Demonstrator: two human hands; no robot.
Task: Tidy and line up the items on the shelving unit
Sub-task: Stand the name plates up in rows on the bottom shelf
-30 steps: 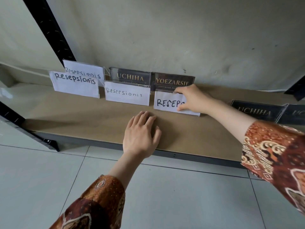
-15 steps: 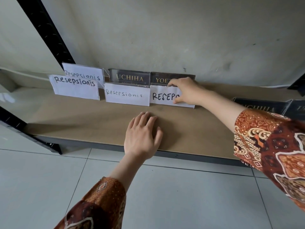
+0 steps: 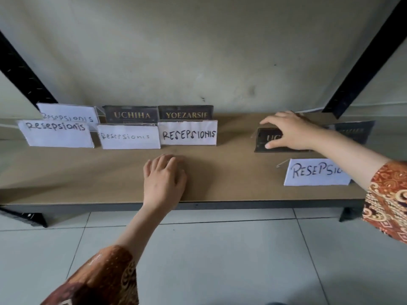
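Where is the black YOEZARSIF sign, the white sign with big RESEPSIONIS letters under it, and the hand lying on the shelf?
Black YOEZARSIF name sign (image 3: 186,113), head view, on its gold lettering.
White paper RESEPSIONIS sign (image 3: 188,134), head view, middle of the handwritten word.
Left hand (image 3: 164,180), head view, back of the hand.

Both forearms are bare from wrist to mid-forearm. The left sleeve (image 3: 99,280), at the lower left of the frame, is loose batik cloth in orange-brown with dark patches. The right sleeve (image 3: 389,201), at the right edge, shows cream scrollwork, possibly floral.
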